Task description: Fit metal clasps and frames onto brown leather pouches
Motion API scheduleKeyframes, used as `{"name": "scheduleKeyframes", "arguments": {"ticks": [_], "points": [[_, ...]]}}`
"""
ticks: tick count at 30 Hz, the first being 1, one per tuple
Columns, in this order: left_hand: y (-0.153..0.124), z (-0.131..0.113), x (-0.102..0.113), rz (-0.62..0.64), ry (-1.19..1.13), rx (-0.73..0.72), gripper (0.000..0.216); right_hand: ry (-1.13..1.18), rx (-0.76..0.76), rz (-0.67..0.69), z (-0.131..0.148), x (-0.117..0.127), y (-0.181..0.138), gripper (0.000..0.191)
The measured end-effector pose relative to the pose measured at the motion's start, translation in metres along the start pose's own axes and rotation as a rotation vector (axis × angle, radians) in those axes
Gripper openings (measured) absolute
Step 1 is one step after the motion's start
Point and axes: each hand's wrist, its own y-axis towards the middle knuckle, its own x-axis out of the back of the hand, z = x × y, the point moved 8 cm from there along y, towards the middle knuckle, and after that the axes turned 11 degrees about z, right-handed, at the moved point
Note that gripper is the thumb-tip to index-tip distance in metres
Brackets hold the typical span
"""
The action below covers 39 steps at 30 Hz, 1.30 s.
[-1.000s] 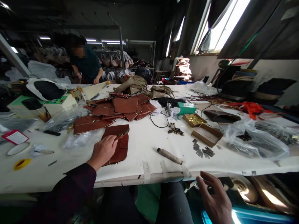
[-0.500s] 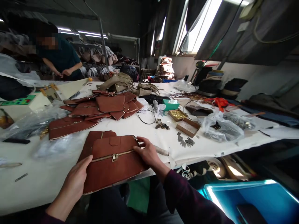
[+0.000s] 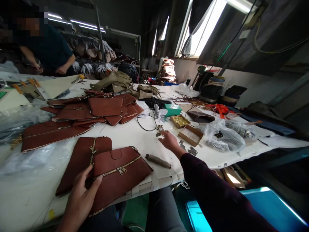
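Note:
My left hand (image 3: 82, 195) grips the left edge of a reddish-brown leather bag piece (image 3: 123, 182) with a brass zipper and two pulls. This piece hangs partly over the table's front edge. Beneath and beside it lies a second brown leather bag piece (image 3: 74, 164), its zipper running lengthwise. Farther out, my right hand (image 3: 170, 141) reaches over the table, thumb and forefinger slightly apart at a small pile of metal fittings (image 3: 159, 128). The hand hides part of that pile. A grey-brown wrapped rod (image 3: 158, 161) lies between the front leather piece and my right arm.
More brown leather pieces (image 3: 103, 108) are heaped at the left. Beyond my right hand stand a box of gold-coloured bits (image 3: 180, 121), an open cardboard box (image 3: 191, 135) and a plastic bag (image 3: 224, 138). Flat metal plates (image 3: 192, 150) lie nearby. Another person (image 3: 48, 51) stands across the table.
My right hand has let go of the front leather piece and moved out to the metal fittings. My left hand still has the piece, which has turned slightly and shows more of the one beneath.

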Motion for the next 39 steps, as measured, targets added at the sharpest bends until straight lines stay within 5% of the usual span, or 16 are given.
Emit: {"name": "scheduleKeyframes", "arguments": {"ticks": [8,11,14,17,22,30,39], "points": [[-0.032,-0.054,0.026,-0.114,0.179,-0.304,0.048,0.026,0.018,0.042,0.013,-0.005,0.029,0.023],[-0.042,-0.077,0.024,-0.051,0.124,-0.385,0.033,0.145,0.060,0.092,0.039,-0.004,0.003,0.026],[-0.046,-0.100,0.012,0.066,-0.001,-0.437,0.028,0.570,0.234,0.267,0.084,-0.019,-0.050,0.032],[-0.045,-0.114,-0.006,0.217,-0.183,-0.351,0.036,1.080,0.401,0.463,0.133,-0.036,-0.112,0.035],[-0.052,-0.133,-0.024,0.383,-0.521,-0.215,0.044,1.358,0.385,0.580,0.172,-0.061,-0.170,0.031],[-0.069,-0.129,-0.019,0.331,-0.765,-0.032,0.045,1.366,0.383,0.603,0.185,-0.058,-0.188,0.037],[-0.084,-0.145,-0.008,0.275,-0.704,-0.082,0.040,1.488,0.391,0.680,0.187,-0.062,-0.196,0.039]]}}
